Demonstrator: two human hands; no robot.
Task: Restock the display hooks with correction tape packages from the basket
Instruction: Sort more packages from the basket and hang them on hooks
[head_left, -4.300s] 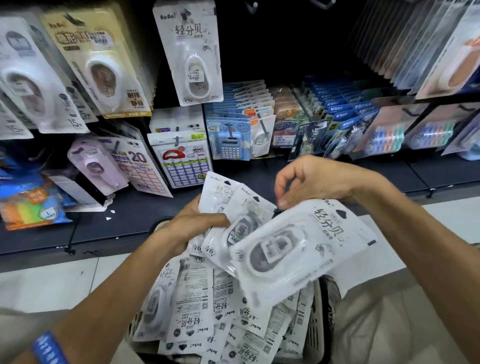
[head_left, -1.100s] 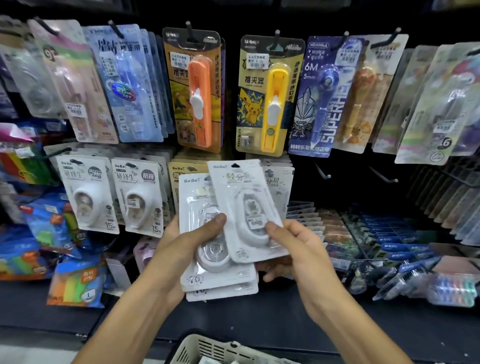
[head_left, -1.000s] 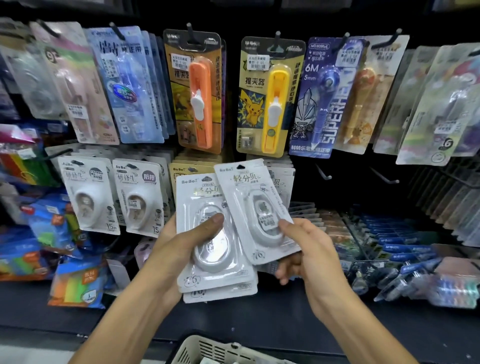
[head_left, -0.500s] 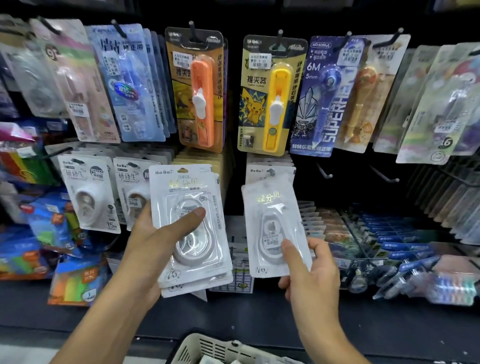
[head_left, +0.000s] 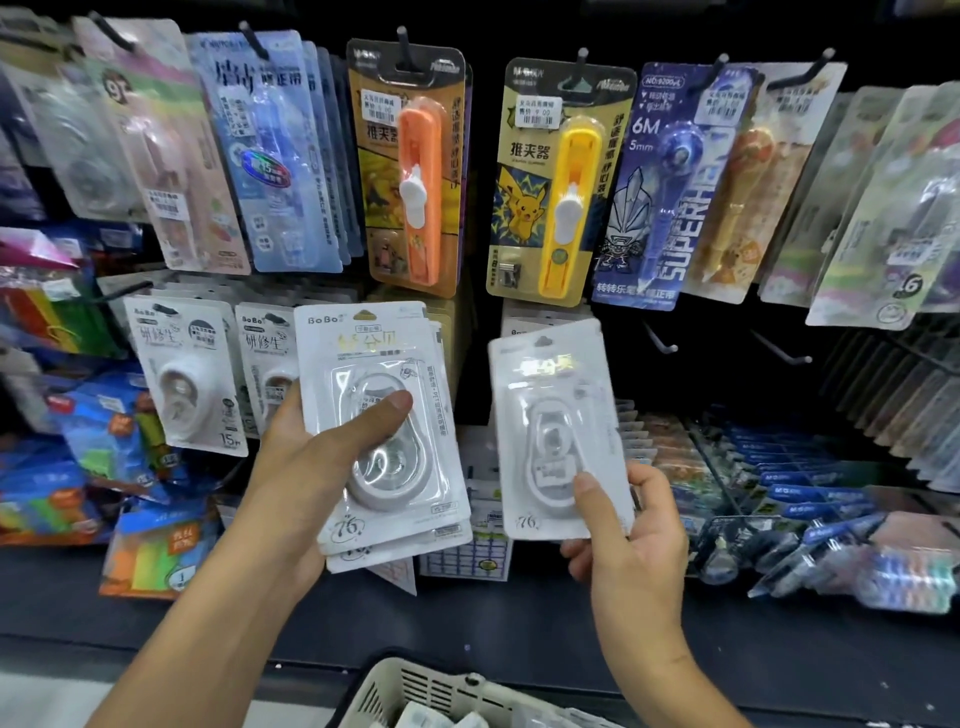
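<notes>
A single correction tape package (head_left: 558, 426), white with a clear blister, stands upright just right of the frame's centre, raised in front of the display. The right hand (head_left: 631, 540) holds it by its lower right corner, thumb pressed on the front of the blister and the other fingers curled behind, so this grip is grasping the package. Its hang hole at the top lies level with the white packs behind it; whether it is on a hook cannot be told.

Just left of centre, the left hand (head_left: 311, 467) grips a stack of correction tape packages (head_left: 384, 431), a few of them fanned slightly at the bottom edge, with the thumb lying across the front blister and the fingers behind. This grip is clenched around the stack. The two lots are apart, with a gap of dark display between them.

At the bottom centre of the frame the pale slotted rim of the basket (head_left: 415, 680) shows, with more white packs inside it.

Behind the hands, in the upper centre, hang an orange clip pusher pack (head_left: 415, 171) and a yellow clip pusher pack (head_left: 561, 182), side by side on their own hooks. To the left of the stack hang white tape packs marked 15 (head_left: 187, 379). Right of the single package, two bare hooks (head_left: 660, 338) jut from the dark back panel. A dark shelf (head_left: 519, 623) runs across below the hands.
</notes>
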